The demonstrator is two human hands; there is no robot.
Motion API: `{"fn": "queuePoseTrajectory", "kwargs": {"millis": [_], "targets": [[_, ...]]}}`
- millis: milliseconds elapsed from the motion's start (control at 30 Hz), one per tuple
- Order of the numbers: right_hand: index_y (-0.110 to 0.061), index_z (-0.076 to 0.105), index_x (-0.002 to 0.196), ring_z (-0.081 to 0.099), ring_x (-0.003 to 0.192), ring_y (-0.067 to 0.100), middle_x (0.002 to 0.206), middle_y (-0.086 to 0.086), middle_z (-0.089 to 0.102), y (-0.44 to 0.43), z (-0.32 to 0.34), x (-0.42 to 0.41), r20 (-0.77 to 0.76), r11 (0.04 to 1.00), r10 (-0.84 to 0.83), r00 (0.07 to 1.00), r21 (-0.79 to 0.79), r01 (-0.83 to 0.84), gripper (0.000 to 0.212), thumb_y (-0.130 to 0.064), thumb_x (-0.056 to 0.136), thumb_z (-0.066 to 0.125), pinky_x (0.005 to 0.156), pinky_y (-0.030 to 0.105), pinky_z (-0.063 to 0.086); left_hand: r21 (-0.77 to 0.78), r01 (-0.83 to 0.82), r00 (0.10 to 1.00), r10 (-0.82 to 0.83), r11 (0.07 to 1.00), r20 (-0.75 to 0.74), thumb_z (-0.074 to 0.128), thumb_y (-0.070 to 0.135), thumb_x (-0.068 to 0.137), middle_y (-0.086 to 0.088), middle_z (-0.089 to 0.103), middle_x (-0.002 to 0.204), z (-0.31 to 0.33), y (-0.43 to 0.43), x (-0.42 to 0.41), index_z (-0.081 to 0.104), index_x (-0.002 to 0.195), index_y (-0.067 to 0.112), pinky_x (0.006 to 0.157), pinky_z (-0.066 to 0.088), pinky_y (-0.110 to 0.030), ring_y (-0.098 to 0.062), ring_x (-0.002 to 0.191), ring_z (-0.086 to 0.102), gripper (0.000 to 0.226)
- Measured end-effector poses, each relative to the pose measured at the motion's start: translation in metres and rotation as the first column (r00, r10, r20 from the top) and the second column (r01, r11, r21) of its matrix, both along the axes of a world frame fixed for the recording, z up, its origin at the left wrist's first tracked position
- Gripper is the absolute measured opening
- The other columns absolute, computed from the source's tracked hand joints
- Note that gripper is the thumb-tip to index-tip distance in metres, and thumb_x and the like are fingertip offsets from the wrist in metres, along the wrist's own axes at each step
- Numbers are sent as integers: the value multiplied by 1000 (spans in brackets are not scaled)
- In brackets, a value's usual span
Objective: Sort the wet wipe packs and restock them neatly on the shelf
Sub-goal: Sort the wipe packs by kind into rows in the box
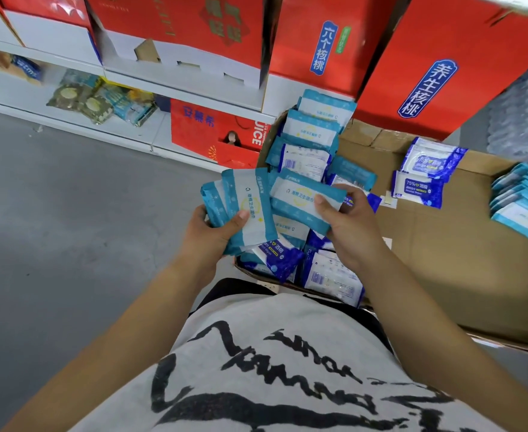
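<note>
**Head view**

1. Status
- Left hand (pixel 213 235): grip curled round a fanned bundle of teal packs (pixel 247 210), thumb across the top face.
- Right hand (pixel 350 226): grip pinches a single teal pack (pixel 303 198), thumb on top, fingers below.
- Both are held at the near-left corner of the cardboard tray (pixel 443 260). Nothing is on the shelf (pixel 13 92) yet.

2. Risks (judgement)
- The bundle is fanned, not squared, and the film looks slick. Adding another pk under thumb pressure alone could let the outer pks slide out. The left hand is beyond the tray edge, so a drop would land on the floor (pixel 69 229).
- Type mix-up: dark-blue alcohol packs (pixel 275 257) lie just under the hands, touching the loose teal pile (pixel 309 135). Grabbing w/o a label check could mix sorts.
- The loose pile overlaps unevenly, so pulling a lower pk may shift the rest.

3. Surroundings / obstructions
- Sorted groups: a dark-blue pair (pixel 424 176) at mid-tray and a teal row (pixel 521 201) at the right edge.
- Red cartons (pixel 443 73) stand behind the tray and limit rear reach.
- A red gift bag (pixel 222 135) sits between shelf and tray.
- The shelf holds other goods. Slot for wipes: cannot tell.
</note>
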State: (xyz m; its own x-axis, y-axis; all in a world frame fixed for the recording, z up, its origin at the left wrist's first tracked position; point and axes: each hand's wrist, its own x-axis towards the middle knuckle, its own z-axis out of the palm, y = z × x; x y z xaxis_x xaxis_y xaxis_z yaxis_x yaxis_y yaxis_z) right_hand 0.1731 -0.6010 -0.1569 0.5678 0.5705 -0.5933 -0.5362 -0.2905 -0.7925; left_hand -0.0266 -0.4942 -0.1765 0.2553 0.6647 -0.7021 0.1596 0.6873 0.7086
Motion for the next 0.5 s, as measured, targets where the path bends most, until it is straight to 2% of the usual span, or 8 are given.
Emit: {"fn": "queuePoseTrajectory", "kwargs": {"millis": [100,233,333,433,500], "targets": [[-23,56,131,72,104,19,119,4,69,-2,5,5,0,999,24,1000,40,-24,41,-11,94,68,80,37,61,-3,0,1000,0,1000,-6,87,30,70,-5,74,119,0,-3,2,55,128,16,80,64,-43,-20,98,77,67],[-17,59,132,71,107,21,120,6,71,0,5,-5,2,988,134,991,82,-133,39,-5,95,64,82,37,60,-2,20,1000,-20,1000,0,89,34,64,-3,74,119,3,-7,4,57,126,17,88,62,-50,-21,101,76,73],[-21,63,125,71,106,19,116,3,72,3,-2,-25,148,979,201,968,0,-203,36,-11,92,71,90,46,59,11,24,999,-25,1000,38,89,34,62,0,74,121,4,-11,5,55,131,18,89,62,-50,-20,104,75,79],[-20,66,117,70,102,8,109,-5,74,2,-4,-35,291,948,315,903,-51,-315,31,-14,88,76,92,37,58,39,47,997,-49,998,55,87,35,65,2,74,120,7,-15,4,55,130,20,90,62,-49,-19,104,75,74],[-21,68,111,69,101,8,106,-6,74,1,0,-36,334,921,385,860,-76,-382,28,-15,86,79,91,31,58,33,47,995,-50,998,83,83,36,70,2,74,121,9,-18,3,55,129,20,90,62,-50,-19,104,75,68]]}}
